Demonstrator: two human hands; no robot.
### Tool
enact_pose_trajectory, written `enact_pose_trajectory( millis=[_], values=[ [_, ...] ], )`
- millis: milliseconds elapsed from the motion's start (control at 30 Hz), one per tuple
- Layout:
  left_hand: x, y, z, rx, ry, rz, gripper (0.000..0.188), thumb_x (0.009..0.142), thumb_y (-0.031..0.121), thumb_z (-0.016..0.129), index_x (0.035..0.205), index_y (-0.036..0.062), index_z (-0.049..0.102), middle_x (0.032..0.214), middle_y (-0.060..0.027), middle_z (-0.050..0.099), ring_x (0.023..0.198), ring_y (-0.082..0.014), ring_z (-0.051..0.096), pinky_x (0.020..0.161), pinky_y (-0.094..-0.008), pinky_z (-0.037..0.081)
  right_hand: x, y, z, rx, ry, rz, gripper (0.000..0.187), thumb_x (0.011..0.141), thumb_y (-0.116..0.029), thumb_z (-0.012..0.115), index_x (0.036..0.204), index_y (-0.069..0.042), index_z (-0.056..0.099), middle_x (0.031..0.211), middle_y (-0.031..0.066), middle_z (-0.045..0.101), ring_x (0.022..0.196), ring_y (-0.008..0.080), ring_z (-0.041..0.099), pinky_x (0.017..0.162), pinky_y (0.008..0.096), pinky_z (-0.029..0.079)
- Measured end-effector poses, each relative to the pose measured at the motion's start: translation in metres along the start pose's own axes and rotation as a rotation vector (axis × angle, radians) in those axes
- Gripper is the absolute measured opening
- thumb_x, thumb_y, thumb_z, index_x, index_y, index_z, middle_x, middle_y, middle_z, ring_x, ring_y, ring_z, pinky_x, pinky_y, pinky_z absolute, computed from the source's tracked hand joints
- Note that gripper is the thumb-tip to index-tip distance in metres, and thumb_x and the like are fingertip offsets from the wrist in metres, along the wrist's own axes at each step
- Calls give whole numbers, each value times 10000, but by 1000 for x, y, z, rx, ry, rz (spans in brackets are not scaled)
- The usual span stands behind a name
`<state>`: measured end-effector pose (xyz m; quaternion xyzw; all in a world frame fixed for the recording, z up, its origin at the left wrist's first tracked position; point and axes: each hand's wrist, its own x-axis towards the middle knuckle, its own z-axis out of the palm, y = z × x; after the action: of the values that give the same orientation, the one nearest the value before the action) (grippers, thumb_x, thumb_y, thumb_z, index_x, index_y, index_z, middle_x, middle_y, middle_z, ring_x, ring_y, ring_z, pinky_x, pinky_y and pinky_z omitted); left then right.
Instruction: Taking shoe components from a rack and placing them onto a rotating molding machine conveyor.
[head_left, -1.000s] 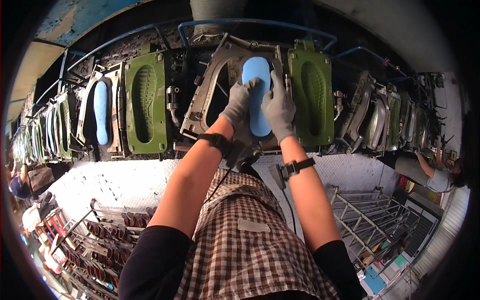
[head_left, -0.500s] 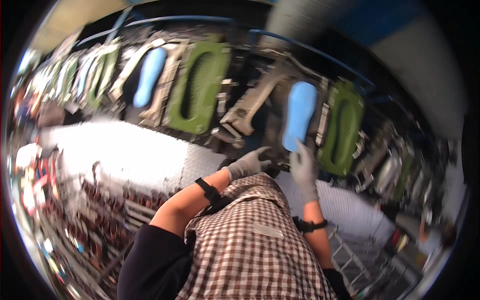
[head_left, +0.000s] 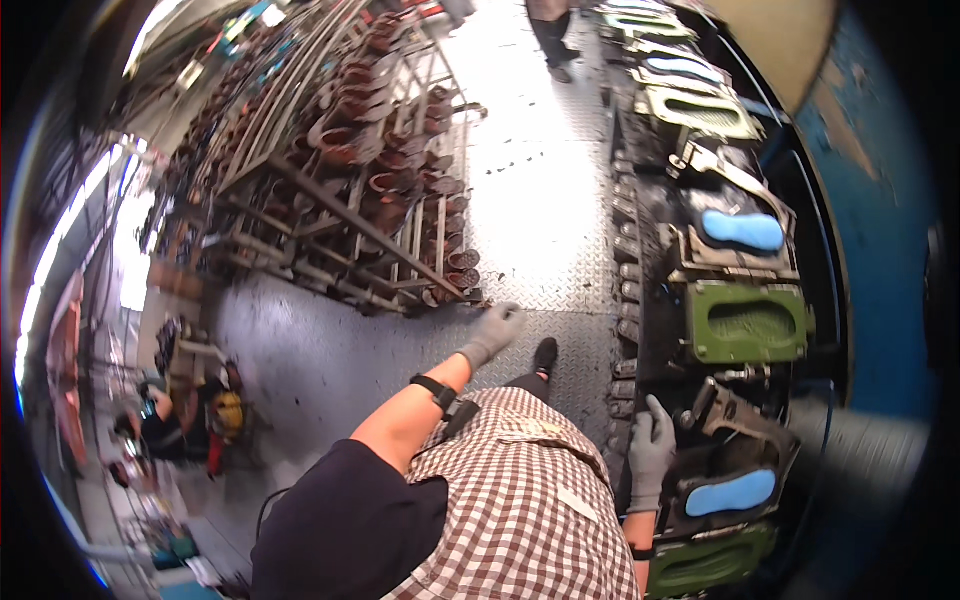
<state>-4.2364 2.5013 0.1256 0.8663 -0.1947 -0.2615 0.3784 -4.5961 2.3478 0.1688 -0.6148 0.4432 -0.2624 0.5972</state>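
Note:
My left hand (head_left: pixel 494 335), in a grey glove, is held out over the metal floor near the shoe rack. Its fingers are curled in, and no object shows in them. Beside the row of moulds, my gloved right hand (head_left: pixel 652 452) has its fingers apart and holds nothing. The closest mould to it is an opened dark one with a blue sole-shaped piece (head_left: pixel 731 492). Farther along, a green mould (head_left: pixel 748 322) has a sole-shaped hollow. Past that lies another blue sole-shaped piece (head_left: pixel 742 231) in an opened mould.
A metal rack (head_left: pixel 350 215) full of brown shoes stands ahead on the left. Shiny tread-plate floor (head_left: pixel 545 200) runs between rack and moulds. A person's legs (head_left: pixel 552 40) show at its far end. Another person (head_left: pixel 165 410) is at the far left. A blue machine wall (head_left: pixel 880 250) is at right.
My view has turned left, so the mould row now runs along my right. My right hand has come away from the blue piece. My left hand's fingers have curled, and the hand is over the floor.

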Motion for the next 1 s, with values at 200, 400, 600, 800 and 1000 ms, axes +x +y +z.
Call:
enact_pose_trajectory(
  millis=[200, 400, 600, 800, 1000],
  values=[
    [52, -88, -113, -568, 392, -211, 376, 1027, 306, 686, 1298, 46, 678, 1013, 21, 670, 835, -102, 597, 762, -280, 504, 104, -56, 138, -425, -333, -297, 316, 1022, -156, 647, 1317, -74, 724, 1190, 139, 748, 1024, 240, 733, 928, 355, 564],
    [142, -112, -161, -869, 322, -345, 312, 1023, 316, 670, 1246, 102, 626, 909, 25, 598, 737, -99, 540, 632, -288, 429, 211, -80, 318, -585, -569, -348, 356, 1029, -223, 641, 1351, -90, 715, 1208, 168, 760, 1067, 295, 741, 947, 386, 567],
    [246, -115, -185, -1354, 135, -402, 141, 1007, 321, 671, 1033, 254, 550, 841, 60, 498, 677, -131, 529, 549, -355, 415, 284, -124, 471, -713, -732, -225, 419, 1018, -326, 625, 1376, -122, 702, 1144, 196, 766, 1030, 319, 755, 943, 423, 572],
    [344, -118, -201, -1383, 568, -637, 268, 1022, 391, 682, 1171, 183, 602, 952, -31, 620, 752, -204, 636, 589, -406, 515, 367, -122, 598, -666, -735, -524, 425, 1000, -319, 643, 1370, -113, 688, 1126, 201, 757, 1026, 371, 742, 957, 465, 573],
    [382, -149, -211, -1368, 769, -781, 492, 948, 478, 774, 1270, 137, 625, 1090, -53, 664, 848, -220, 609, 617, -415, 480, 440, -103, 720, -694, -751, -880, 497, 986, -337, 710, 1422, -135, 583, 1086, 163, 731, 948, 375, 740, 843, 495, 599]
  ],
)
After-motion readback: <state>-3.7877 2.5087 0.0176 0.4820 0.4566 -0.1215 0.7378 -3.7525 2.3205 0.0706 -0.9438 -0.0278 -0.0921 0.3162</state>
